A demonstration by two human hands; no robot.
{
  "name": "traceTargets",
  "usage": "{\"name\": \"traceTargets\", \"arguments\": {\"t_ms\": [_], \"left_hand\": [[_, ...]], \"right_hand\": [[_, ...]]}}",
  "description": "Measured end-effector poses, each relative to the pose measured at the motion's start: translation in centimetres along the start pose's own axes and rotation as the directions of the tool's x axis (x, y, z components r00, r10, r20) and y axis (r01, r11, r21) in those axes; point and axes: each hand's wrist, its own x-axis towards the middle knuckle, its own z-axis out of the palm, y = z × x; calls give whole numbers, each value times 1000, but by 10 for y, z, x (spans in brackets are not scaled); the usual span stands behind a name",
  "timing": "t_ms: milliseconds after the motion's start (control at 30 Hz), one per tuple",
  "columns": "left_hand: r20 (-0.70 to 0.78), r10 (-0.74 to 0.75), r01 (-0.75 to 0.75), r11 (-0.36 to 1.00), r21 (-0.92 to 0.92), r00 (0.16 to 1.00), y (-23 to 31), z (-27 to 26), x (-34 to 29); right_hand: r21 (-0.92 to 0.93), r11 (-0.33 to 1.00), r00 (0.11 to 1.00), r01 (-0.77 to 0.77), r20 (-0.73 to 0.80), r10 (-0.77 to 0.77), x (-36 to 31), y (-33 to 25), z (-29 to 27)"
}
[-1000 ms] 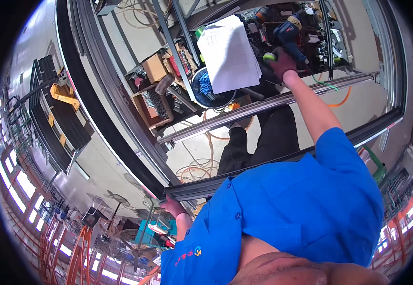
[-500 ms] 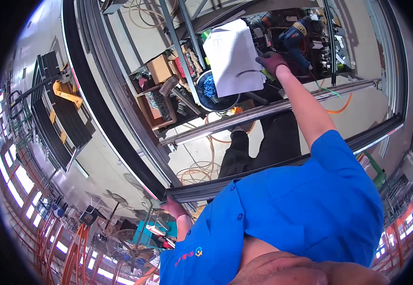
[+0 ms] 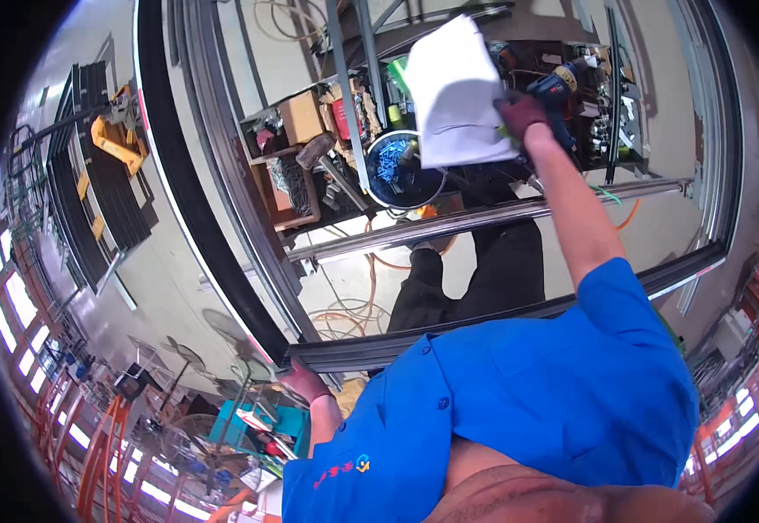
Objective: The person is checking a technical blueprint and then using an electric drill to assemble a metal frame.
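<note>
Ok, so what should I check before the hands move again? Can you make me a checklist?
1. Right hand at the white papers' edge: ok, touching.
2. Papers flat: not ok, they bend.
3. Left hand at the black frame's corner: ok.
4. Blue fasteners inside the round bucket: ok.
5. Hammer out of both hands: ok.
6. Things under the papers: cannot tell, hidden.

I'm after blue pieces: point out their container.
The round dark bucket left of the white papers holds them; the wooden box farther left holds greyish metal.

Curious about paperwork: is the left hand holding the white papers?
No, the left hand touches the black frame, away from the papers.
</note>
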Motion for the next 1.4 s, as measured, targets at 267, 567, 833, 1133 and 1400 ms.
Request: {"name": "traceTargets", "arguments": {"t_ms": [267, 567, 833, 1133, 1400], "left_hand": [[-38, -7, 3, 995, -96, 999, 18, 3, -14], [-19, -12, 8, 982, -190, 1000, 21, 12, -10], [27, -14, 19, 978, -207, 1000, 13, 4, -6], [65, 150, -159, 974, 164, 987, -24, 2, 13], [246, 194, -308, 721, 621, 950, -18, 1, 7]], "right_hand": [[136, 991, 945, -5, -323, 49, 13, 43, -181], [979, 77, 869, -191, 205, -451, 59, 122, -245], [729, 679, 978, 89, -191, 78, 13, -11, -102], [347, 922, 985, 170, -29, -170, 50, -11, 24], [27, 998, 992, -61, -114, 63, -13, -38, 39]]}}
